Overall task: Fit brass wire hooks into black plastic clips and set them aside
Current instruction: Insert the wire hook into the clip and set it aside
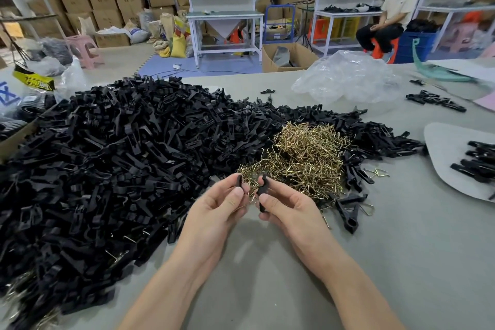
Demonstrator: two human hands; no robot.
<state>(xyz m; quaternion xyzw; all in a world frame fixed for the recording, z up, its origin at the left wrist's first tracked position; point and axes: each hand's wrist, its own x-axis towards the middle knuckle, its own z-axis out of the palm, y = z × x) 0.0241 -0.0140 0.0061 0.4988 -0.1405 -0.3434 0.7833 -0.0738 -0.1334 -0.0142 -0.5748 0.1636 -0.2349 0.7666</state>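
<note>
My left hand [222,203] pinches a small black plastic clip piece [239,181] between thumb and fingers. My right hand [284,205] grips another black clip piece [262,193], held upright, close beside the left one. Both hands hover above the grey table just in front of a heap of brass wire hooks [302,158]. A very large pile of black plastic clips [112,158] covers the table's left half and wraps behind the brass heap.
A few clips with hooks [351,207] lie right of my hands. A grey mat [452,158] at the right edge carries several black clips. A crumpled clear plastic bag [348,78] sits at the back. A seated person [388,19] is beyond the table.
</note>
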